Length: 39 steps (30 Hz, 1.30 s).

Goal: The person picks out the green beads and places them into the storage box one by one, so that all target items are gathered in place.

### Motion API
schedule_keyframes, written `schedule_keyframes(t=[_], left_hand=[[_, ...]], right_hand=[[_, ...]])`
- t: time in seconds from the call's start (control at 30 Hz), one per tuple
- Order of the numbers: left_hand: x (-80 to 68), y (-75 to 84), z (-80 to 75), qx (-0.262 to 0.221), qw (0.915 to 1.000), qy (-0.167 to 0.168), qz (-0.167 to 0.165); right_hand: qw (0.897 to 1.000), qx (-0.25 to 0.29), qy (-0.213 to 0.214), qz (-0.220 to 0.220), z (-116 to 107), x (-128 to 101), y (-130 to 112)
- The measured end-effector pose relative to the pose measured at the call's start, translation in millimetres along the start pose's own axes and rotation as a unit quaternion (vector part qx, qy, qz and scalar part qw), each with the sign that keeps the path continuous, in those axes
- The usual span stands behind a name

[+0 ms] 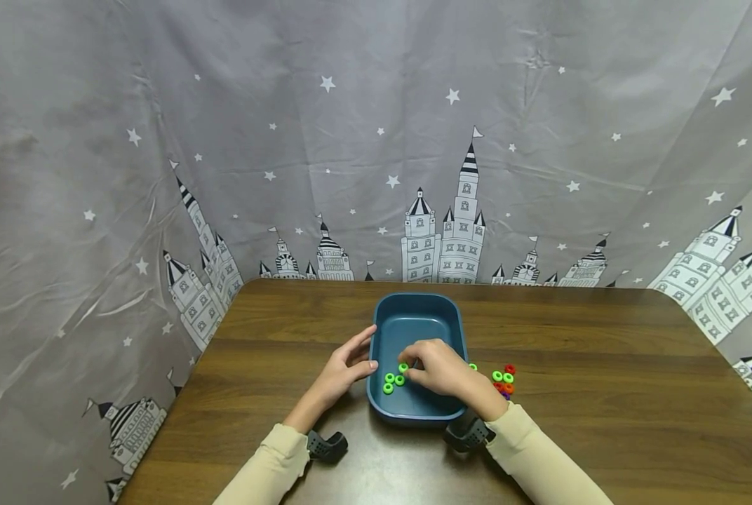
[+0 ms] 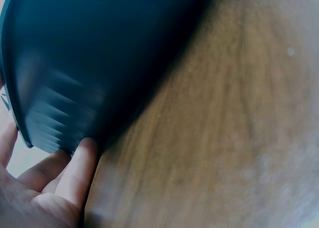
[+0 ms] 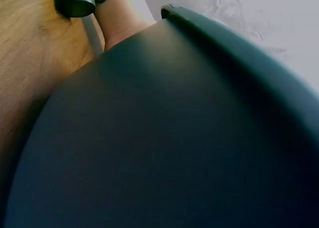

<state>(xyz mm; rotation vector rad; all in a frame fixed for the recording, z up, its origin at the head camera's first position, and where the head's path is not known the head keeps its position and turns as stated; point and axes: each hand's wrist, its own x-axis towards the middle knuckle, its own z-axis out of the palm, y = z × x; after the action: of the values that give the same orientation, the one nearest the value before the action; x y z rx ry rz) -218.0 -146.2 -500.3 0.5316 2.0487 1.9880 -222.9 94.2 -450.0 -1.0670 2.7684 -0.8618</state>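
Head view shows the right hand (image 1: 435, 368) pinching a green ring (image 1: 403, 367) low inside the blue tray (image 1: 417, 307); best let go close beside the other green rings (image 1: 391, 382), while the left hand (image 1: 344, 368), grip relaxed and holding nothing, braces the tray's side on the counter (image 1: 603, 365).

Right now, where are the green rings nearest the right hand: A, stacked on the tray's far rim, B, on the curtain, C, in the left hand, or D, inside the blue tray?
D: three green rings lie on the floor of the blue tray, just by the right hand's fingertips.
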Motion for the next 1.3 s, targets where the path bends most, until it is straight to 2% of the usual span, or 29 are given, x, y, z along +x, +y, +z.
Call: schedule_keyframes(t=[0.17,0.57,1.07,1.3], left_hand=[[0.8,-1.3,-0.6,-0.002,1.0000,0.000,0.001],[2.4,-3.1,0.3,-0.002,1.0000,-0.004,0.005],[0.4,-4.4,-0.6,0.000,1.0000,0.003,0.001],[0.7,-3.8,-0.3,0.000,1.0000,0.004,0.001]], right_hand=[[1.000,-0.017,-0.012,0.000,0.7,-0.1,0.9],[0.995,-0.078,-0.039,0.047,5.1,-2.1,-1.1],[0.996,-0.063,-0.043,0.049,7.1,-2.5,-1.6],[0.997,-0.051,-0.044,0.024,5.7,-3.2,-1.4]])
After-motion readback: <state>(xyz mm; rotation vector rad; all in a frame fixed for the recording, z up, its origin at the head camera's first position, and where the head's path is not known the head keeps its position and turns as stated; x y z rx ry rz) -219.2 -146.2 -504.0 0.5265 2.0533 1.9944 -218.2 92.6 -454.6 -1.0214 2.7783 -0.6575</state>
